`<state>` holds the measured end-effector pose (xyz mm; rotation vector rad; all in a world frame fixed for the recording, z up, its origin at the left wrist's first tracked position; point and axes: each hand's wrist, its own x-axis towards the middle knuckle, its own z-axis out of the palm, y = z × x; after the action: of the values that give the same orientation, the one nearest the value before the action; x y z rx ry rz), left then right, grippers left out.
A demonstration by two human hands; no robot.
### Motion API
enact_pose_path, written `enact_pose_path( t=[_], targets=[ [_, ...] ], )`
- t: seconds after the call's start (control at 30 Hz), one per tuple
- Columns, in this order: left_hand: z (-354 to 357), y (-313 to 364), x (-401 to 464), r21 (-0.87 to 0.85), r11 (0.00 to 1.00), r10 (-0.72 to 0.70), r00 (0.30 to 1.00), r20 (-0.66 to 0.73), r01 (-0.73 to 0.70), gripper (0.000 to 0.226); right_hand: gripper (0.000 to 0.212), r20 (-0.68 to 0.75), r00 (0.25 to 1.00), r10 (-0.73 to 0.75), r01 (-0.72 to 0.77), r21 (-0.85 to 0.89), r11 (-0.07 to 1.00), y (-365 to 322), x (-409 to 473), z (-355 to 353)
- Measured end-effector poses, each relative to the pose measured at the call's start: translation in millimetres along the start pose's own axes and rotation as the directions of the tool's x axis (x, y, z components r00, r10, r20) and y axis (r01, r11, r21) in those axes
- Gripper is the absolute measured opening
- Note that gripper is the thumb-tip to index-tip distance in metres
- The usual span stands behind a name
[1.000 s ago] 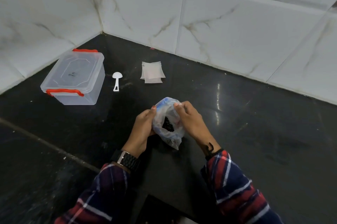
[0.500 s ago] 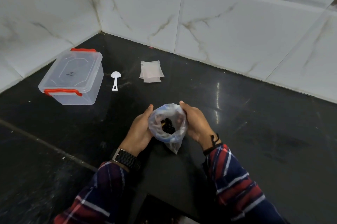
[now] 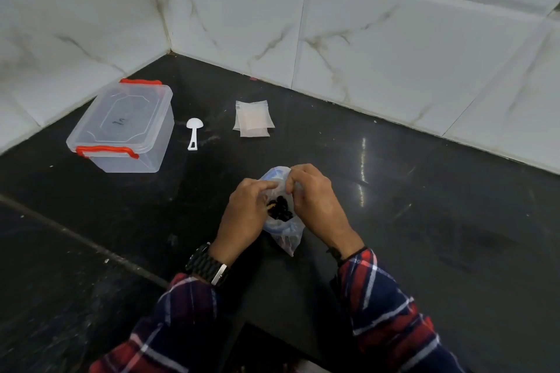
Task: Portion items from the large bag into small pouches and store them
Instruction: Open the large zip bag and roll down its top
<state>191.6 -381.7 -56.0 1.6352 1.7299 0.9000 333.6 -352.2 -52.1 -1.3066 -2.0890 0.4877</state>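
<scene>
A clear plastic bag [image 3: 285,236] with dark items [image 3: 280,210] inside stands on the black counter between my hands. My left hand [image 3: 245,215] pinches its rim on the left side. My right hand [image 3: 315,199] pinches the rim on the right, fingers curled over the top edge. The bag's mouth is held open and its far rim shows a blue line. A few small translucent pouches [image 3: 254,118] lie stacked flat farther back. A white scoop [image 3: 194,133] lies to their left.
A clear plastic box [image 3: 124,127] with a shut lid and red handles sits at the back left near the tiled wall corner. White marble-look tiles line the back. A seam crosses the black counter [image 3: 424,221] at the left.
Both hands have moved from cupping the sides of the bag to gripping its top rim, fingers curled inward over the opening. The bag stays in the same place.
</scene>
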Motion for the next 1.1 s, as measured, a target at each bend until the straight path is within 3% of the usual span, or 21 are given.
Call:
enact_pose_path(
  t=[0.1, 0.3, 0.43, 0.6, 0.7, 0.9, 1.0, 1.1],
  targets=[
    [-2, 1, 2, 0.031, 0.999, -0.041, 0.996, 0.083, 0.039, 0.046, 0.030, 0.066, 0.998, -0.023, 0.030, -0.108, 0.994, 3, 3, 1],
    [-8, 7, 8, 0.012, 0.993, -0.116, 0.942, 0.315, 0.118, 0.081, 0.058, 0.165, 0.986, 0.023, -0.010, -0.080, 0.997, 0, 1, 8],
    [-7, -3, 12, -0.202, 0.963, -0.120, 0.957, 0.263, 0.177, 0.079, 0.074, 0.278, 0.957, 0.086, -0.083, -0.023, 0.996, -3, 1, 4],
    [3, -9, 4, -0.304, 0.943, -0.132, 0.990, 0.040, 0.138, 0.047, 0.053, 0.193, 0.971, 0.138, -0.125, -0.077, 0.989, -7, 0, -13],
    [7, -3, -3, -0.241, 0.963, -0.121, 0.993, 0.014, 0.120, 0.061, 0.036, 0.146, 0.973, 0.177, -0.169, -0.061, 0.984, -9, -4, -12],
    [2, 10, -2, -0.126, 0.980, -0.130, 0.979, 0.158, 0.151, 0.087, 0.048, 0.153, 0.963, 0.220, -0.224, 0.008, 0.974, -12, -1, -12],
    [-4, 17, 0, -0.270, 0.936, -0.148, 0.950, 0.276, 0.225, 0.088, 0.052, 0.179, 0.943, 0.281, -0.300, 0.089, 0.950, -16, 4, -13],
    [-12, 20, 1, -0.499, 0.808, -0.135, 0.924, 0.358, 0.312, 0.078, 0.057, 0.230, 0.900, 0.369, -0.417, 0.212, 0.884, -12, 9, -14]
  ],
)
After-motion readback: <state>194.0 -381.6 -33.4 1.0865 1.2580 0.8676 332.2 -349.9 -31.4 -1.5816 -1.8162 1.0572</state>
